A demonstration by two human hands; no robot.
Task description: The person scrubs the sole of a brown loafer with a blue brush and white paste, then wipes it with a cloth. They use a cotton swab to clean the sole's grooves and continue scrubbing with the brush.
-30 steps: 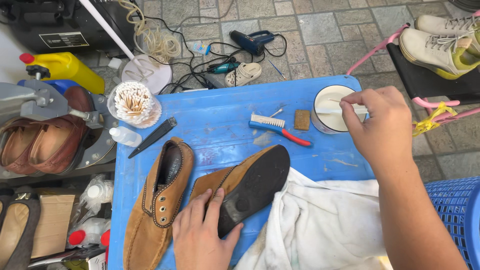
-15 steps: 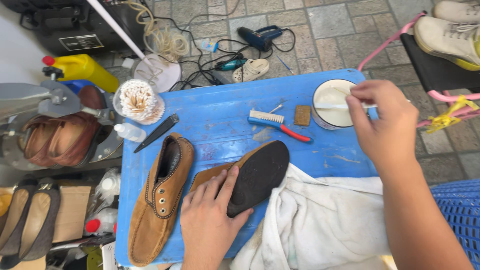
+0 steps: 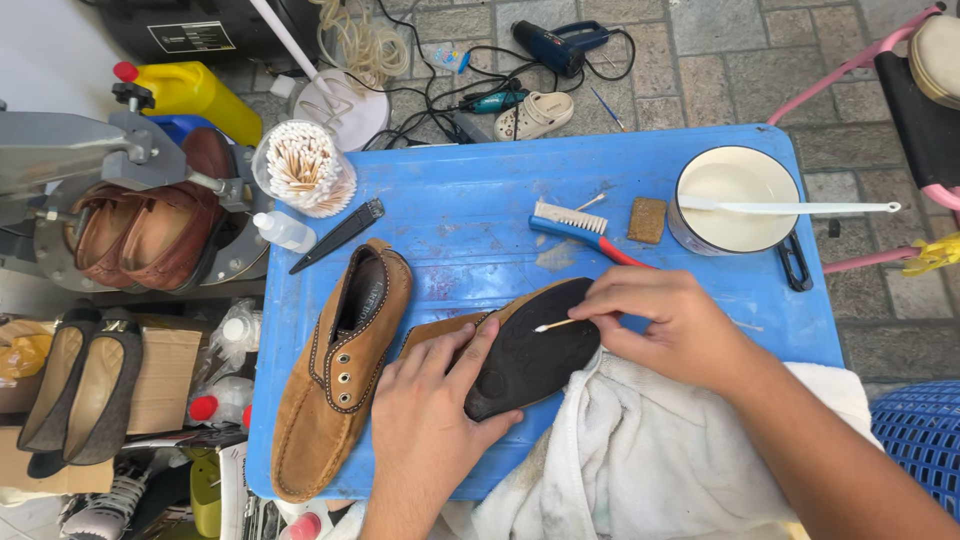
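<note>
Daylight falls on a floor of grey stone pavers [image 3: 720, 60], strewn with tangled cables [image 3: 450, 70] near a blue power tool [image 3: 560, 40]. A blue tabletop [image 3: 470, 215] fills the middle. A pink-framed chair [image 3: 900, 90] stands at right, a blue plastic basket [image 3: 920, 430] below it.

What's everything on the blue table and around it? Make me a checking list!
Surface: blue table, scuffed, partly covered by a white towel.
Job's things: tan suede shoe turned sole-up; cotton swab touching its dark sole; second tan shoe upright beside it.
Clutter: brush with red-blue handle, brown sponge block, white bowl with a long white stick across it, jar of swabs, small clear bottle, black comb-like tool.
Grippers: left hand presses the upturned shoe; right hand pinches the swab.
Cables: black cords tangled on the paving.
Surroundings: yellow jug, brown shoes on a metal stand, blue basket.
</note>
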